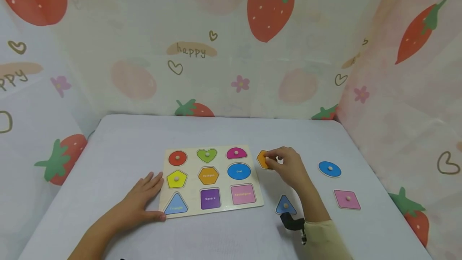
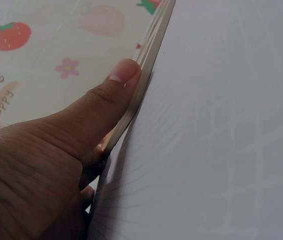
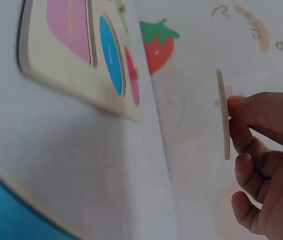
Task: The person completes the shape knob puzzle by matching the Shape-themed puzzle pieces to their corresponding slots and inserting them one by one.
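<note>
A wooden shape puzzle board [image 1: 193, 189] lies flat on the table, with circle, heart, semicircle and pentagon pieces seated in it. My left hand [image 1: 138, 203] rests at the board's left edge, fingers extended and thumb against the near corner; the left wrist view shows the thumb [image 2: 99, 102] along the board's side. To the right of the board, my right hand [image 1: 286, 165] pinches an orange hexagon piece [image 1: 262, 159] with thumb and fingertips. In the right wrist view the hexagon piece [image 3: 223, 117] appears edge-on, held off the table.
Right of the board lie a blue triangle piece [image 1: 285, 206], a blue oval piece [image 1: 330, 169] and a pink rectangle piece [image 1: 347, 199], each with a knob. The white table [image 1: 216, 240] is backed by a strawberry-print curtain [image 1: 231, 67].
</note>
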`<state>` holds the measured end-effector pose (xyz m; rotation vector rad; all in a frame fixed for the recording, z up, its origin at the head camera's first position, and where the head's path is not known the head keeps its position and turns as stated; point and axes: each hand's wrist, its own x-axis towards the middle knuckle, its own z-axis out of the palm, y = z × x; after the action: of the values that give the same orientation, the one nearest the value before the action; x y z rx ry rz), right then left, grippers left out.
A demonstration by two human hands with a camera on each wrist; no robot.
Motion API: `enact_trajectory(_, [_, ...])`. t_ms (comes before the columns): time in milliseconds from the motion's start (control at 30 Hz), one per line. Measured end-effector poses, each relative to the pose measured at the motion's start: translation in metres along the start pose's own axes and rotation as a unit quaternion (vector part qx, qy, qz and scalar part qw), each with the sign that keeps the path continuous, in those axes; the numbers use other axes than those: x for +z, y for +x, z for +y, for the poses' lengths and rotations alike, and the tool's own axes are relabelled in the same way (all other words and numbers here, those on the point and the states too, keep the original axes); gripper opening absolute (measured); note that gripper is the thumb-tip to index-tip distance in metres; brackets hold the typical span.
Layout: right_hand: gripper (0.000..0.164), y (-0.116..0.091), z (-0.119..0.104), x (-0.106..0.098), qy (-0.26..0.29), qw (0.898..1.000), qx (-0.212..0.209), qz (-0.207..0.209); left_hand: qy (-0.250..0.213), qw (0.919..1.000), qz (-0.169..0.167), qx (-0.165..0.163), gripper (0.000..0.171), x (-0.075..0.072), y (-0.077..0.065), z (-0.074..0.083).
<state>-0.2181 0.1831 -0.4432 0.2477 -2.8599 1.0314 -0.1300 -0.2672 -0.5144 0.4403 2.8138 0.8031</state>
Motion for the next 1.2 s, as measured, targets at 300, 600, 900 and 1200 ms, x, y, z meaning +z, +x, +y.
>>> enact_trajectory(300, [0.017,0.007,-0.032,0.023,0.022,0.999,-0.042,-0.021,-0.002,1.0000,-0.003,-0.001,0.121,0.000,0.001,0.000])
enact_trajectory(600, [0.016,0.014,-0.063,0.047,0.022,0.998,-0.053,-0.040,0.003,1.0000,-0.005,-0.003,0.120,0.000,0.002,0.000])
enact_trajectory(900, [0.014,0.020,-0.081,0.067,0.038,0.994,-0.079,-0.072,0.001,1.0000,0.001,-0.002,0.119,-0.001,0.002,0.000])
enact_trajectory(1200, [0.010,0.024,-0.091,0.091,0.043,0.988,-0.105,-0.108,-0.002,1.0000,-0.005,-0.006,0.119,0.000,0.000,0.000])
